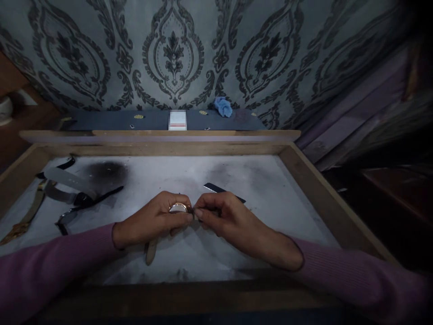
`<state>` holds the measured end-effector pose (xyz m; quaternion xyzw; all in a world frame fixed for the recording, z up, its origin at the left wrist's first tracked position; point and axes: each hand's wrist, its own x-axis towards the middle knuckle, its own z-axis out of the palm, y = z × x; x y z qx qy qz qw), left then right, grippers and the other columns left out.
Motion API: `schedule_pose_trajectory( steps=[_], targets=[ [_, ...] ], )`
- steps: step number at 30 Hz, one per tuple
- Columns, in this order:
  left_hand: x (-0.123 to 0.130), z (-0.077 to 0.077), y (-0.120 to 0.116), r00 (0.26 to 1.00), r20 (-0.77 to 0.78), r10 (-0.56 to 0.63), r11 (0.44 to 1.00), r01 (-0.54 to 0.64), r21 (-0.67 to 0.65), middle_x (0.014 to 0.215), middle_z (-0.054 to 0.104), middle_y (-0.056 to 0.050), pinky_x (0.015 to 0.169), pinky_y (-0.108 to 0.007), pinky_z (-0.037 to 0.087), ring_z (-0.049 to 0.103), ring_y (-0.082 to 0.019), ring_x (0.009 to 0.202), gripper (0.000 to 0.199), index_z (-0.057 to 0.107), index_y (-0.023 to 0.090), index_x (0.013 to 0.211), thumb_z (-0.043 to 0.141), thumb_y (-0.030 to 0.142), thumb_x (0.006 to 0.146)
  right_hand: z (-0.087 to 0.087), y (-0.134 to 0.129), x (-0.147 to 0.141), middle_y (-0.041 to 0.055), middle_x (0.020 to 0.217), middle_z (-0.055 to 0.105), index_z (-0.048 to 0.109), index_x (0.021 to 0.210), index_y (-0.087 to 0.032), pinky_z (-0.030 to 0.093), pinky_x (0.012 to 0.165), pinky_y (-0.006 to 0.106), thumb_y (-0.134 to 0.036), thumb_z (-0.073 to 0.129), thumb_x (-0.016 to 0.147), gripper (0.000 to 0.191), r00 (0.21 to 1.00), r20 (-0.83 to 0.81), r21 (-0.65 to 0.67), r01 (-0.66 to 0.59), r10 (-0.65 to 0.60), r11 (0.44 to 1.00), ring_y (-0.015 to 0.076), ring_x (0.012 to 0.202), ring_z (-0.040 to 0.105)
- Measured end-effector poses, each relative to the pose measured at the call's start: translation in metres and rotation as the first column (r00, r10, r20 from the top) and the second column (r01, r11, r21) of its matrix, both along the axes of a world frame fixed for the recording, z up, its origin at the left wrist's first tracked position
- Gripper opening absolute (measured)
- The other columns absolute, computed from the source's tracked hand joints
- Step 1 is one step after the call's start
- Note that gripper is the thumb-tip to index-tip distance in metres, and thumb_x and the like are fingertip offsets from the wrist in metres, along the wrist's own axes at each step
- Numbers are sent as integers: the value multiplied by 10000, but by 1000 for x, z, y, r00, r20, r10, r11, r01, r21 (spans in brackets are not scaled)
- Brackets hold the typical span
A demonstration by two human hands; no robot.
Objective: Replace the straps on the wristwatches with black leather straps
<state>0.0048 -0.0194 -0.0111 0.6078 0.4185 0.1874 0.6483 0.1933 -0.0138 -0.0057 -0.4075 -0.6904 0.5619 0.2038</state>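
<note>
My left hand [162, 214] is closed around a wristwatch [178, 208] with a bright face and a gold-coloured rim, turned up between thumb and fingers. A light tan strap [151, 253] sticks out below that hand; whether it is joined to the watch is hidden. My right hand [226, 216] meets the left at the watch's right side. Its thumb and forefinger are pinched together at a small dark part there, too small to name. Just behind the right hand's knuckles lies a flat dark strip [216, 187] with a pale edge.
More watches and straps lie at the left of the white tray surface, including a grey strap [64, 178] and a gold watch [25, 221]. A raised wooden rim [311, 189] surrounds it. On the ledge behind are a small box [177, 120] and a crumpled blue cloth [223, 107].
</note>
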Motion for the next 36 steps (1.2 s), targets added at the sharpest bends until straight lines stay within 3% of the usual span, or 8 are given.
schedule_pose_trajectory(
  steps=[13,27,33,36],
  targets=[
    [-2,-1,3,1000,-11,-14,999,13,-50,509,475,65,480,-193,304,402,-75,477,158,561,152,731,556,277,828,-1,0,0,-36,551,482,594,706,-135,285,466,207,-217,520,847,179,999,-28,-22,22,-23,1000,64,468,353],
    [-12,-1,9,988,113,-102,968,125,-218,565,503,65,465,-166,293,406,-57,487,192,554,149,767,679,296,767,0,3,2,-56,524,452,588,706,-130,260,408,175,-286,616,798,183,992,-108,-196,43,-65,980,46,441,347],
    [-15,-2,11,972,234,-1,950,74,-304,615,605,-25,420,-164,323,502,-95,507,248,555,140,830,501,371,899,6,9,5,-44,538,539,606,735,-117,264,400,178,-334,723,719,246,983,-140,-319,70,-120,945,33,414,381],
    [-18,-2,15,962,274,-20,948,105,-301,716,654,-74,412,-165,393,583,-126,566,237,565,125,863,551,361,875,9,13,10,-44,551,550,610,770,-119,266,403,180,-335,702,741,236,981,-156,-306,62,-115,950,33,414,399]
  ],
)
